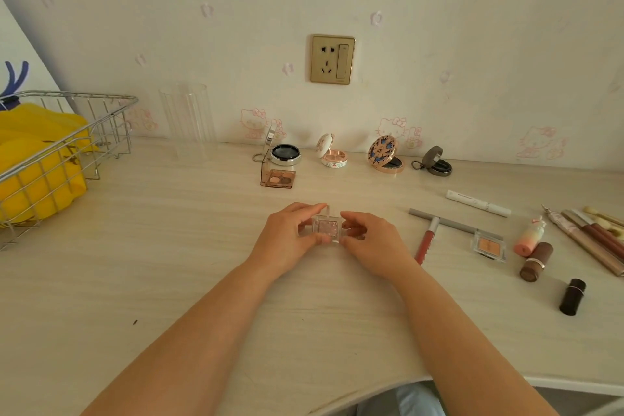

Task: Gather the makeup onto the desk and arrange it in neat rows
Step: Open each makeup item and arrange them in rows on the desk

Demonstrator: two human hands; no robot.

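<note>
While both forearms reach across the pale wood-grain desk point(169, 280), the left hand point(287, 240) and right hand point(369, 243) together pinch a small square eyeshadow case point(326, 228) of clear plastic, its pink glittery pan facing up and its transparent lid raised at the far edge. Fingers of each hand curl round the case's side walls; whether its base touches the desk cannot be told.

Beyond the hands, along the wall, stands a row of open compacts: a brown rectangular eyeshadow palette point(278, 177) with a clear lid, a round silver compact point(285, 154), a white round compact point(332, 155), a rose-gold compact point(386, 157) with a blue patterned lid, and a dark grey compact point(435, 162).

To the right of the right hand lie a red lip gloss tube point(426, 240) overlapping a slim grey stick point(452, 223), a white tube point(477, 203), a second clear square case with a peach pan point(489, 244), a peach-tinted bottle point(530, 236), a brown lipstick point(537, 261), a dark upright lipstick point(572, 296), and a bundle of brushes and pencils point(594, 236) near the desk's right edge.

Far left of the left hand sits a wire basket point(77, 132) holding yellow fabric point(37, 159), with a ribbed clear cylinder point(187, 118) just beside it. Bare desk surface lies between the basket and the hands, and between the hands and the curved near edge.
</note>
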